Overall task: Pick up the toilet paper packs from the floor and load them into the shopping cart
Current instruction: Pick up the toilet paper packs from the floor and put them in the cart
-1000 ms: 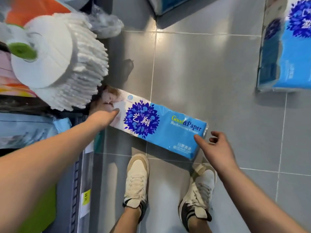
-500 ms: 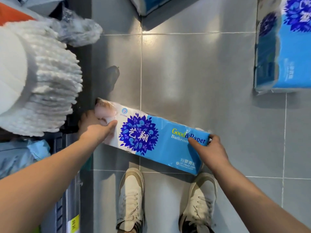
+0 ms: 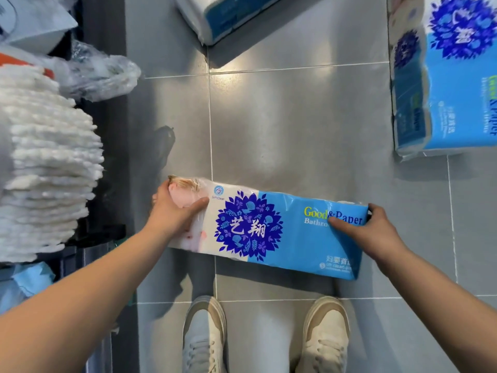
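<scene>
Toilet paper pack [image 3: 269, 232] gripped endwise by left hand [image 3: 172, 214] and right hand [image 3: 373, 232], mop head [image 3: 45, 162] alongside.

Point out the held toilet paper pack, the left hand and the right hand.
held toilet paper pack [image 3: 269, 232]: head view, purple flower print.
left hand [image 3: 172, 214]: head view, back of hand.
right hand [image 3: 373, 232]: head view, back of hand.

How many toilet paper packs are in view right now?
3. One pack is held between left hand and right hand; one at top centre; one at right edge. Others may lie outside view.
</scene>
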